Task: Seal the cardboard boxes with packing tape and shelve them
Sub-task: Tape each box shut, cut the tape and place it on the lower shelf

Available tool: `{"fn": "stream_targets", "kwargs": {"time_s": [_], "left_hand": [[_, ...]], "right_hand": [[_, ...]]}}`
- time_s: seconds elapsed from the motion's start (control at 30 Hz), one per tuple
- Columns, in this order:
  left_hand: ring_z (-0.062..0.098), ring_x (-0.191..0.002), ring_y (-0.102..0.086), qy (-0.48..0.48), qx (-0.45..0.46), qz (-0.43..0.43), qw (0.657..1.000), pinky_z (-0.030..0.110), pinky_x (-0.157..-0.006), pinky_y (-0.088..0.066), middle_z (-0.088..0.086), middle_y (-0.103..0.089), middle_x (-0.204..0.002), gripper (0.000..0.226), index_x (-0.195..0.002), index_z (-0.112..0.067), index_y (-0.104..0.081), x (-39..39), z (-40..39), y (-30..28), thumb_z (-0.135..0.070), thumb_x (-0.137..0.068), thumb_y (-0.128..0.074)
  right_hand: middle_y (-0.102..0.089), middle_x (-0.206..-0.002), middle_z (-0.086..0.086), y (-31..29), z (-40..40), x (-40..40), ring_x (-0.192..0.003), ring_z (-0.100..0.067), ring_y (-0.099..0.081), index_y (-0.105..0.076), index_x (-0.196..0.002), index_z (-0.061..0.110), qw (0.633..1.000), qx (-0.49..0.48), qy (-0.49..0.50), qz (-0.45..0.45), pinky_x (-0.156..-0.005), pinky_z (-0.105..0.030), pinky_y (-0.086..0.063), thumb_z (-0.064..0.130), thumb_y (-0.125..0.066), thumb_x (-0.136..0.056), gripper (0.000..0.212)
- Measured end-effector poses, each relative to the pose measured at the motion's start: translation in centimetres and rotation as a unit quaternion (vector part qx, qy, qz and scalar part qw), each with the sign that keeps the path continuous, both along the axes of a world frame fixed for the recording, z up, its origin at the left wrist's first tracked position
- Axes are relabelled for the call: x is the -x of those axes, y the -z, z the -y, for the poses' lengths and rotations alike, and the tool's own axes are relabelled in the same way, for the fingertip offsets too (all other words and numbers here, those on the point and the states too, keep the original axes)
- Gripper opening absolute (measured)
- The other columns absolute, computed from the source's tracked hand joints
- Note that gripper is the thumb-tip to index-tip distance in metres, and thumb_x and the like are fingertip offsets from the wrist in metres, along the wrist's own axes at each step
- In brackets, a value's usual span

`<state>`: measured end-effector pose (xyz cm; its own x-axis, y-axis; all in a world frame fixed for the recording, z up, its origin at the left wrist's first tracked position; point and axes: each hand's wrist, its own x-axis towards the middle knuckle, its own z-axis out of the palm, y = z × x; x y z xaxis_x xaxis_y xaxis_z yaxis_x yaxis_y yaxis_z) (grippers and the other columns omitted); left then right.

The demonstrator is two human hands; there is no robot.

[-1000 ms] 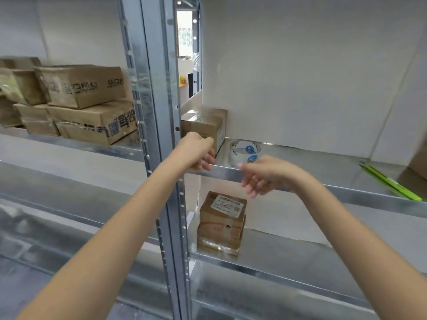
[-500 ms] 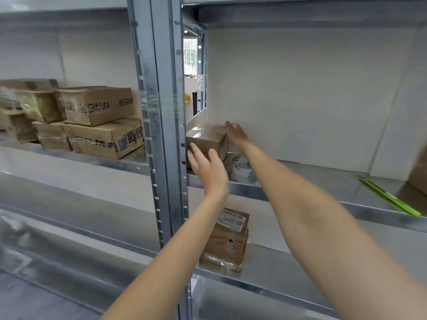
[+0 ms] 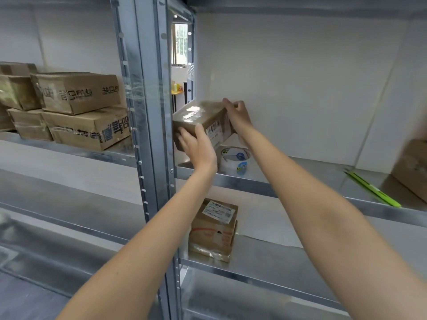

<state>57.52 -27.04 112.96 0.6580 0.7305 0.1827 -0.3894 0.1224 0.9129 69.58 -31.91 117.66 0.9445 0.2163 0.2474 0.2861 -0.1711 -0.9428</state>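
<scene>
A small taped cardboard box point(image 3: 203, 120) with a barcode label is lifted and tilted above the middle shelf point(image 3: 254, 181), close to the steel upright. My left hand point(image 3: 198, 146) grips its near lower corner. My right hand point(image 3: 238, 114) holds its far top edge with fingers curled over it. A roll of clear packing tape point(image 3: 236, 159) with blue labels sits on the shelf just below and right of the box. A second small box point(image 3: 213, 229) with a white shipping label stands on the shelf below.
Several larger printed cardboard boxes point(image 3: 78, 112) are stacked in the left bay. A green utility knife point(image 3: 372, 189) lies on the middle shelf at right, beside part of another box point(image 3: 413, 167). A steel upright point(image 3: 152, 112) divides the two bays.
Both hands left the shelf edge and reached the small box. They now hold it raised off the shelf and tilted, uncovering the tape roll below.
</scene>
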Motion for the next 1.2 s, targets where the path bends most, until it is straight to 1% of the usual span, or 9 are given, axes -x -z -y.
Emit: {"fn": "stream_targets", "kwargs": {"time_s": [0.17,0.33,0.47,0.63,0.77,0.9,1.03,1.13,1.2], "left_hand": [[0.017,-0.145,-0.023,0.013,-0.003,0.069,0.998,0.045,-0.119,-0.024,0.001,-0.022,-0.161,0.069,-0.156,-0.02,-0.017,-0.5,2.8,-3.7,-0.048,-0.096,-0.038],[0.008,-0.119,-0.042,0.108,-0.005,0.074,0.991,0.027,-0.101,-0.033,-0.009,-0.046,-0.129,0.048,-0.144,-0.02,-0.038,-1.1,7.6,-4.9,-0.044,-0.102,-0.038],[0.014,-0.116,-0.051,0.171,-0.05,0.028,0.984,0.028,-0.1,-0.04,-0.003,-0.056,-0.122,0.036,-0.132,-0.016,-0.049,-2.4,11.4,-3.1,-0.035,-0.103,-0.043],[0.005,-0.1,-0.052,0.228,-0.101,-0.035,0.968,0.009,-0.076,-0.036,-0.01,-0.055,-0.11,0.032,-0.132,-0.015,-0.049,-3.0,14.2,0.3,-0.028,-0.106,-0.036],[0.018,-0.125,-0.05,0.238,-0.125,-0.056,0.962,0.022,-0.095,-0.033,0.0,-0.058,-0.129,0.041,-0.136,-0.011,-0.052,-3.7,14.5,1.7,-0.031,-0.106,-0.032],[0.009,-0.108,-0.058,0.239,-0.129,-0.034,0.962,0.022,-0.093,-0.045,-0.001,-0.062,-0.121,0.03,-0.126,-0.016,-0.055,-4.3,13.6,1.4,-0.014,-0.104,-0.035],[0.011,-0.1,-0.059,0.216,-0.083,-0.022,0.972,0.027,-0.083,-0.052,-0.005,-0.063,-0.106,0.044,-0.114,-0.017,-0.055,-4.9,12.0,2.0,0.011,-0.088,-0.033],[0.023,-0.098,-0.056,0.226,-0.04,-0.067,0.971,0.033,-0.078,-0.046,0.002,-0.062,-0.096,0.027,-0.095,-0.021,-0.057,-5.3,11.4,2.6,-0.005,-0.087,-0.036],[0.025,-0.106,-0.058,0.241,-0.054,-0.088,0.965,0.039,-0.092,-0.047,0.003,-0.065,-0.105,0.021,-0.096,-0.024,-0.058,-6.2,11.2,3.2,-0.036,-0.084,-0.046]], "right_hand": [[-0.059,-0.1,0.001,-2.3,5.2,2.3,-0.094,-0.017,-0.058,-0.047,-0.101,0.019,0.991,-0.093,0.064,0.071,-0.076,-0.032,-0.046,0.049,-0.055,-0.093,0.033],[-0.068,-0.104,-0.001,-1.8,13.8,4.8,-0.099,-0.015,-0.064,-0.062,-0.097,0.022,0.976,-0.127,0.139,0.107,-0.089,-0.036,-0.051,0.039,-0.062,-0.089,0.018],[-0.063,-0.116,-0.006,1.4,19.8,6.3,-0.103,-0.018,-0.062,-0.064,-0.114,0.018,0.969,-0.11,0.213,0.066,-0.095,-0.039,-0.051,0.055,-0.061,-0.072,0.056],[-0.059,-0.121,-0.006,5.8,23.0,7.0,-0.11,-0.022,-0.058,-0.059,-0.123,0.02,0.965,-0.069,0.252,0.0,-0.101,-0.045,-0.046,0.07,-0.056,-0.059,0.082],[-0.054,-0.118,-0.005,7.1,23.4,7.4,-0.11,-0.021,-0.055,-0.059,-0.123,0.016,0.965,-0.054,0.254,0.012,-0.103,-0.04,-0.043,0.057,-0.063,-0.082,0.058],[-0.057,-0.121,-0.006,6.4,23.6,6.7,-0.109,-0.02,-0.057,-0.054,-0.126,0.018,0.972,-0.053,0.23,0.014,-0.098,-0.039,-0.048,0.045,-0.067,-0.078,0.057],[-0.056,-0.111,0.0,6.7,24.0,6.7,-0.109,-0.016,-0.053,-0.05,-0.118,0.013,0.976,-0.084,0.198,0.021,-0.081,-0.02,-0.046,0.018,-0.067,-0.089,0.034],[-0.055,-0.104,0.001,7.7,23.7,6.5,-0.099,-0.016,-0.052,-0.05,-0.111,0.013,0.971,-0.096,0.218,-0.033,-0.077,-0.024,-0.04,0.044,-0.065,-0.089,0.041],[-0.055,-0.104,0.001,8.1,23.6,6.2,-0.095,-0.014,-0.052,-0.05,-0.107,0.014,0.967,-0.099,0.229,-0.043,-0.077,-0.026,-0.039,0.049,-0.065,-0.088,0.042]]}}
